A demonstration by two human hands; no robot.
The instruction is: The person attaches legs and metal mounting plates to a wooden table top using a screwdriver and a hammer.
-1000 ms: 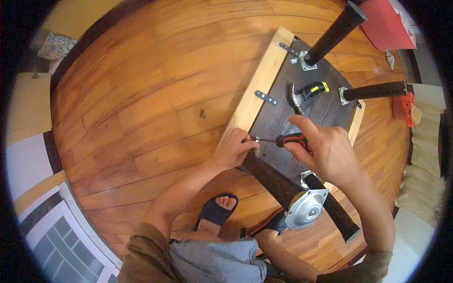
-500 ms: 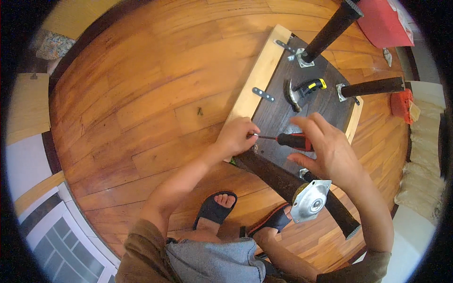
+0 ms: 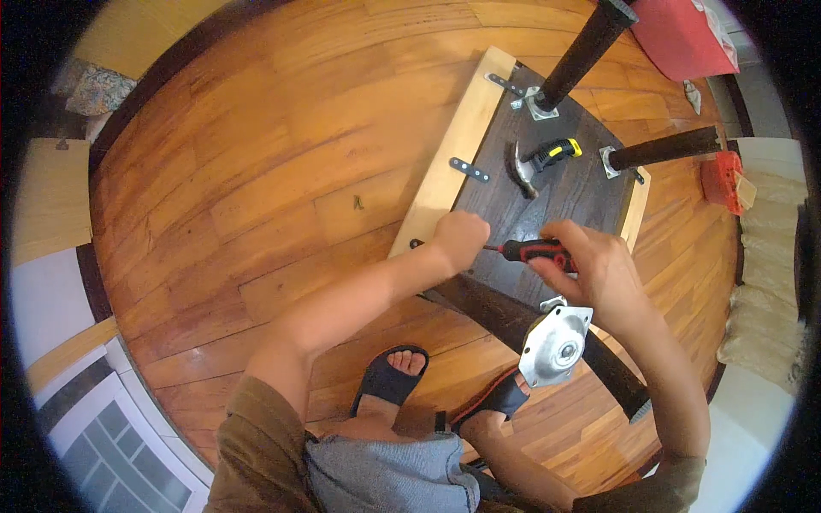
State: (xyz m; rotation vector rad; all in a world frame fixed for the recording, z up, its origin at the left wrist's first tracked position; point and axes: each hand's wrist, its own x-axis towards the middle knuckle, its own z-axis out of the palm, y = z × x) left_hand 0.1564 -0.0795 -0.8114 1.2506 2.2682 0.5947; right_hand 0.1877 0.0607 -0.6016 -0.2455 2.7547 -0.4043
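My right hand [image 3: 599, 272] has its fingers on the end of a screwdriver [image 3: 532, 250] with a black and red handle. The shaft points left into my left hand [image 3: 463, 240], which is closed and hides the tip. Both hands are over the dark underside of an upturned table [image 3: 513, 221] with pale wooden edging. Below them, a dark table leg [image 3: 487, 309] slants toward me, a silver metal plate [image 3: 558, 346] at its end. A claw hammer [image 3: 543, 162] with a black and yellow handle lies on the underside.
Two more legs, a far one [image 3: 590, 56] and a right one [image 3: 667, 150], stick up from the table. Flat black brackets [image 3: 469, 169] cross its left edging. Small screws [image 3: 358, 203] lie on the wooden floor [image 3: 256, 171]. A red container [image 3: 725, 182] stands at right.
My right fingers, spread around the screwdriver handle before, have closed in on its end. My left hand has moved right and turned, covering the tip. The whole view has shifted slightly.
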